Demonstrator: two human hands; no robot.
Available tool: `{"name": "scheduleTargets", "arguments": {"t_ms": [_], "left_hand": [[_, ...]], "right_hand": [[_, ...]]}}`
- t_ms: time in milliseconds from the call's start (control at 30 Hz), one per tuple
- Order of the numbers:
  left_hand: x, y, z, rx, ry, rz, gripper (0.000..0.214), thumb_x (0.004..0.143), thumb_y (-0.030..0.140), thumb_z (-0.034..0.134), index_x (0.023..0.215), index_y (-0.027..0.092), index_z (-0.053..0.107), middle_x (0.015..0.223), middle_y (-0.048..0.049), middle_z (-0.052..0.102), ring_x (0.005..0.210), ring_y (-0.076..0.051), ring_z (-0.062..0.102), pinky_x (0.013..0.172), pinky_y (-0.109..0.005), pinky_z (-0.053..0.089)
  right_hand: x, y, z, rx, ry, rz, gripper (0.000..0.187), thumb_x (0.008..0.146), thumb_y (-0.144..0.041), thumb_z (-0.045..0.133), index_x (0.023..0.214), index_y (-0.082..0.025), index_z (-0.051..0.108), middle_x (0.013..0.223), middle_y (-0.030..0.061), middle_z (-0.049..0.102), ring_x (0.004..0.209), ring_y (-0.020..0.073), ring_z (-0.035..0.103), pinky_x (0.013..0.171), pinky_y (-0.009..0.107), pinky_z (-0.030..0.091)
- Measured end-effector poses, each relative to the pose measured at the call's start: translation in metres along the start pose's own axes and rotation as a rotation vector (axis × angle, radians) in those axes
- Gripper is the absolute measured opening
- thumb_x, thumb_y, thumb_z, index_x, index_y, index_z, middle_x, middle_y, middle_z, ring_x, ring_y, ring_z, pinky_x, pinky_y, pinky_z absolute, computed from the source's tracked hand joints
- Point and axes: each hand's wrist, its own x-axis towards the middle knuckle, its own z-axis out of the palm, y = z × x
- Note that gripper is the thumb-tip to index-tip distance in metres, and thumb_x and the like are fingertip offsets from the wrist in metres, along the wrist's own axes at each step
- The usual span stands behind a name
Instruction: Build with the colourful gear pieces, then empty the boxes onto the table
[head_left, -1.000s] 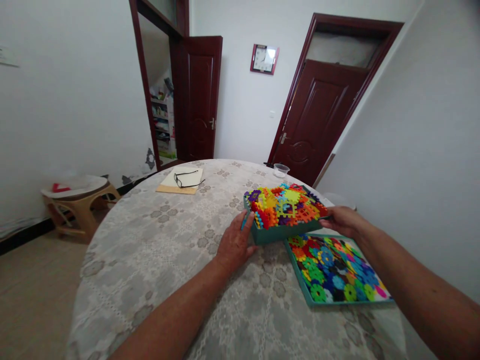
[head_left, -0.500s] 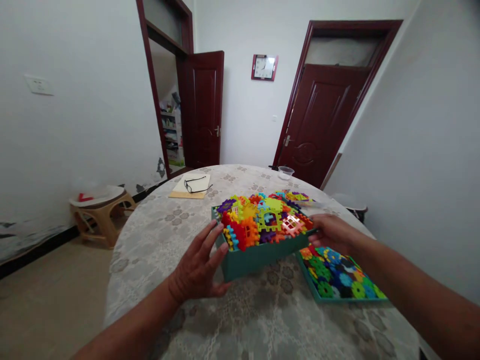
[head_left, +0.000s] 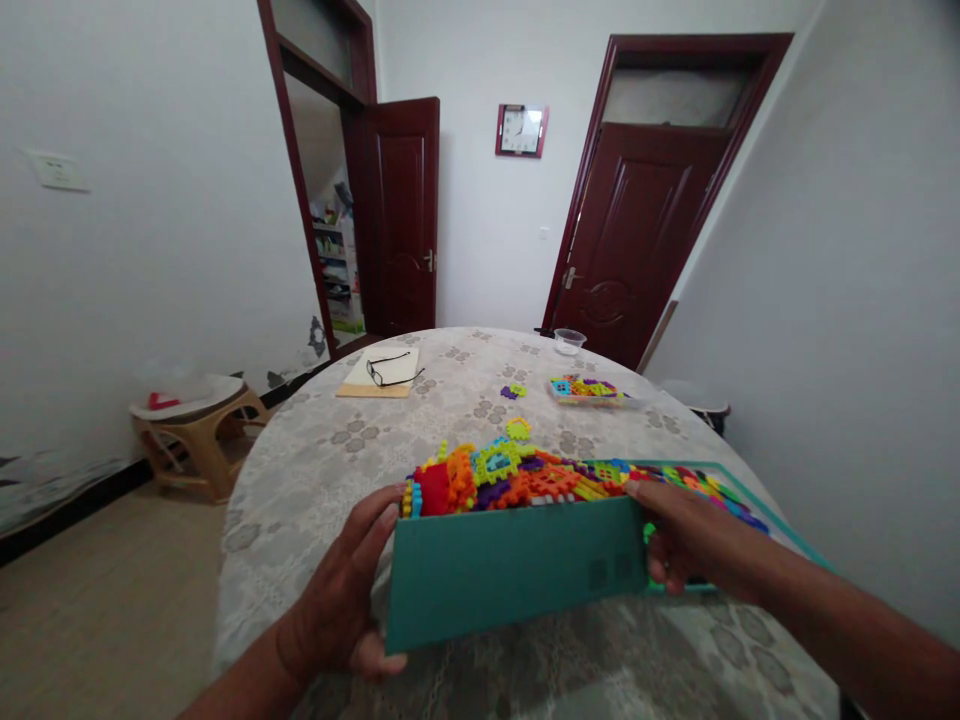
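Observation:
I hold a teal box [head_left: 517, 575] tipped up on edge over the round table [head_left: 337, 450], its bottom facing me. Colourful plastic building pieces [head_left: 510, 478] spill over its far rim. My left hand [head_left: 345, 600] grips the box's left end, thumb underneath. My right hand [head_left: 686, 540] grips the right end, fingers curled round the edge. Behind the box lies the teal lid [head_left: 757, 505] with a colourful printed picture.
Farther back on the lace tablecloth lie a small clear bag of pieces [head_left: 589, 390], a loose purple and green piece [head_left: 514, 391], a clear plastic cup [head_left: 568, 341], and glasses on a notebook [head_left: 382, 372]. A low stool [head_left: 191, 425] stands left of the table.
The box has been pulled toward me and tilted up from flat to standing on edge. Both hands shifted from beside it to gripping its ends. The small bag behind it came into view.

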Motion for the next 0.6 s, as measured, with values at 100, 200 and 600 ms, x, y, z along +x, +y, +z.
{"name": "scheduleTargets", "arguments": {"t_ms": [100, 200, 600], "left_hand": [[-0.003, -0.009, 0.007, -0.029, 0.035, -0.113, 0.109, 0.080, 0.088, 0.051, 0.168, 0.033, 0.016, 0.158, -0.0179, 0.041, 0.139, -0.046, 0.050, 0.109, -0.068, 0.048], [0.001, -0.018, 0.013, -0.074, 0.054, -0.232, 0.102, 0.087, 0.085, 0.045, 0.168, 0.031, 0.016, 0.162, -0.0171, 0.039, 0.142, -0.045, 0.049, 0.110, -0.063, 0.049], [0.057, -0.040, 0.026, -0.108, 0.157, -0.652, 0.083, 0.098, 0.076, 0.033, 0.153, 0.016, 0.049, 0.154, -0.0162, 0.056, 0.140, -0.037, 0.054, 0.114, -0.049, 0.046]], "right_hand": [[-0.006, -0.005, 0.006, -0.225, 0.030, -0.193, 0.058, 0.096, -0.072, 0.046, 0.121, -0.021, 0.059, 0.064, 0.0021, 0.067, 0.056, 0.0230, 0.068, 0.053, 0.031, 0.055], [-0.007, -0.010, 0.015, -0.336, 0.125, -0.305, 0.068, 0.096, -0.068, 0.051, 0.146, -0.022, 0.049, 0.076, 0.0022, 0.070, 0.064, 0.0227, 0.070, 0.065, 0.034, 0.057], [0.055, -0.009, 0.012, -0.212, -0.043, -0.589, 0.093, 0.093, -0.057, 0.069, 0.168, -0.030, 0.021, 0.164, 0.0133, 0.042, 0.133, 0.0338, 0.057, 0.113, 0.052, 0.047]]}}
